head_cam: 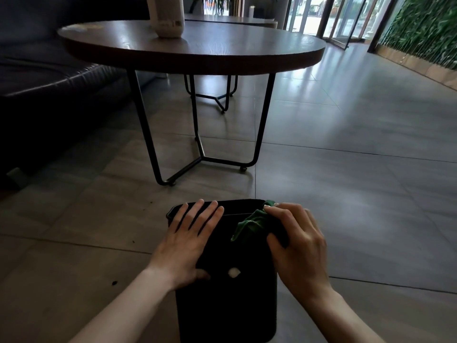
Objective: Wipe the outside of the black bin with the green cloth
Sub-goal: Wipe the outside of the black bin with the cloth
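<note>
1. On the grey tiled floor (346,194), in front of the round dark wooden worktop (193,50): black plastic bin (230,300), seemingly tipped toward the camera.
2. Left hand (188,246) lies flat and open on the bin's side, bracing it, holding nothing.
3. Right hand (299,246) has a closed grip on the bunched green cloth (249,224), pressed near the rim.
4. Judgement: wiping is underway on the upper part; lower wall and far sides probably still to do. Can't tell which areas are clean.

A lobby or lounge: a round wooden counter (193,49) on thin black metal legs at twelve o'clock, a dark leather sofa (49,80) at ten, glass entrance doors (346,18) and a green plant wall (420,28) at two, grey floor tiles (346,169) throughout.
</note>
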A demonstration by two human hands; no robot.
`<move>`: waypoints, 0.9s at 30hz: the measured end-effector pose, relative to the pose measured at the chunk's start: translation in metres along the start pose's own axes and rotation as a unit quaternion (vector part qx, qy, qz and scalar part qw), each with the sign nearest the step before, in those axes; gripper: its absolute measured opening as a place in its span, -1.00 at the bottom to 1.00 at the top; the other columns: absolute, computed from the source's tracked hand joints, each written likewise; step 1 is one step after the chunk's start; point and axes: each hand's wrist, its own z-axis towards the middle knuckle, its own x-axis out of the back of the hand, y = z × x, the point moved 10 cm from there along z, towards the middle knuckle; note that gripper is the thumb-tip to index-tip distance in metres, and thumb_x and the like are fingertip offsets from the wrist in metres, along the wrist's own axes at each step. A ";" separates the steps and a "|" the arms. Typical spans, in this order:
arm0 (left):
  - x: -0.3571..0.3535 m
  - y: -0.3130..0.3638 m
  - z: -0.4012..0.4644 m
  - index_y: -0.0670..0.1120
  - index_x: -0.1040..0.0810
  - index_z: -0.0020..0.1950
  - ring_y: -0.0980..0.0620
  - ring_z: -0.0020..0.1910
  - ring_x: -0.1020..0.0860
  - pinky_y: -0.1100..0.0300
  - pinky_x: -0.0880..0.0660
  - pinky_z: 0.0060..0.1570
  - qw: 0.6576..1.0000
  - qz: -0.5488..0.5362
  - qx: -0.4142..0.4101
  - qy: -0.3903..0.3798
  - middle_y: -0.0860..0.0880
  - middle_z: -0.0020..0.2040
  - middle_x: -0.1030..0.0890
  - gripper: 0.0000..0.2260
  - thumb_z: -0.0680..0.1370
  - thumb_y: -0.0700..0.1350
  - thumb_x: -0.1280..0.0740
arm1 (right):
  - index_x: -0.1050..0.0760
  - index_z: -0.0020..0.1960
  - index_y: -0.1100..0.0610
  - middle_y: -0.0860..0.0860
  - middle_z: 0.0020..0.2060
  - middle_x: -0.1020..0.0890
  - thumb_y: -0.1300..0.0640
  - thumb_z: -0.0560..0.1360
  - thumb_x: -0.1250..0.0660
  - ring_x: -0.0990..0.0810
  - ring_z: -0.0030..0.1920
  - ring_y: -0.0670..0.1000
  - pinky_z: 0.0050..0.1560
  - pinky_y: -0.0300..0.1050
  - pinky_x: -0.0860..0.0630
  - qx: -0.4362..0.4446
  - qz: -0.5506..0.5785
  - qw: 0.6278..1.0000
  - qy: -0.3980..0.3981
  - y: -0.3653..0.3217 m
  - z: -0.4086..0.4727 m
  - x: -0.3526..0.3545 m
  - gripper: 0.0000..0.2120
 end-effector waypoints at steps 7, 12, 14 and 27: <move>-0.003 -0.008 0.010 -0.01 0.23 0.64 -0.03 0.63 0.18 -0.06 0.10 0.59 0.999 -0.013 -0.037 -0.003 0.03 0.66 0.11 0.28 0.17 0.35 -0.48 | -0.56 0.34 0.10 0.05 0.40 -0.52 0.28 0.44 -0.43 -0.39 0.49 0.14 0.46 0.12 -0.38 0.021 -0.012 0.998 -0.065 -0.015 -0.016 -0.069 -0.53; -0.001 -0.011 0.010 -0.03 0.09 0.65 -0.03 0.63 0.05 -0.09 -0.02 0.57 0.998 -0.044 -0.035 0.015 0.02 0.64 -0.06 0.13 0.22 0.27 -0.39 | -0.43 0.49 0.03 0.04 0.59 -0.30 -0.14 0.46 -0.32 -0.06 0.64 0.19 0.56 0.29 -0.10 0.110 -0.132 0.967 -0.186 -0.028 -0.047 -0.118 -0.38; -0.001 -0.012 0.011 -0.03 0.07 0.64 -0.04 0.63 0.01 -0.10 -0.02 0.57 0.998 -0.047 -0.035 0.018 0.02 0.62 -0.11 0.13 0.21 0.26 -0.41 | -0.40 0.51 0.00 0.04 0.60 -0.28 -0.19 0.50 -0.27 -0.04 0.65 0.20 0.56 0.30 -0.06 0.124 -0.175 0.956 -0.200 -0.026 -0.049 -0.125 -0.38; -0.001 -0.012 0.012 -0.03 0.06 0.64 -0.05 0.62 -0.03 -0.09 0.03 0.58 0.999 -0.036 -0.030 0.011 0.01 0.58 -0.16 0.18 0.15 0.27 -0.42 | -0.52 0.39 0.04 0.09 0.48 -0.47 0.08 0.49 -0.32 -0.35 0.53 0.25 0.33 0.43 -0.41 0.038 -0.116 0.983 -0.135 -0.019 -0.063 -0.110 -0.54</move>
